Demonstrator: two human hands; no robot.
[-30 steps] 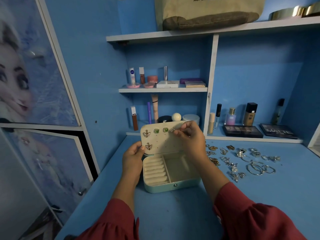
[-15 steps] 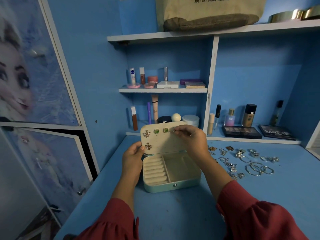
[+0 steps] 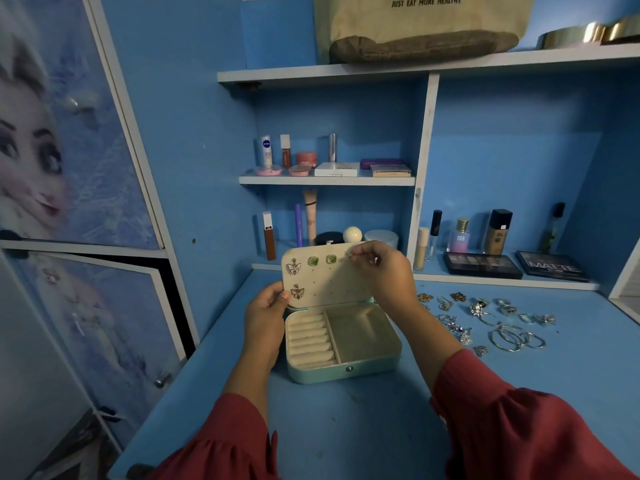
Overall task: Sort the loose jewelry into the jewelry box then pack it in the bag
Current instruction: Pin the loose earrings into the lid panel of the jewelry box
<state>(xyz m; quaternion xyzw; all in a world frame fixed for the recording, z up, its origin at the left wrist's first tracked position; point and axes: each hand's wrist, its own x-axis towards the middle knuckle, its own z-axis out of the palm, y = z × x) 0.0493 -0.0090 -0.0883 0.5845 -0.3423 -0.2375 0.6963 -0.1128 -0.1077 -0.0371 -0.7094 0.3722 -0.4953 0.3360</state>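
Note:
A mint-green jewelry box (image 3: 346,370) stands open on the blue desk (image 3: 346,427), its cream lid raised. Two butterfly earrings (image 3: 294,267) and two green studs (image 3: 322,260) are pinned to the lid. My left hand (image 3: 266,315) grips the lid's left edge. My right hand (image 3: 381,271) pinches a small silver earring (image 3: 344,259) against the lid's top row, right of the green studs. Loose jewelry (image 3: 485,318), with silver hoops, rings and gold pieces, lies on the desk to the right. A beige tote bag (image 3: 422,26) sits on the top shelf.
Cosmetics bottles and tubes (image 3: 460,235) and two dark palettes (image 3: 483,265) line the low shelf behind the box. More makeup (image 3: 332,161) fills the small middle shelf. A cupboard door (image 3: 86,327) with a cartoon print stands ajar at the left.
My right hand has shifted slightly along the lid's top row with the small earring. The left hand keeps its hold on the lid.

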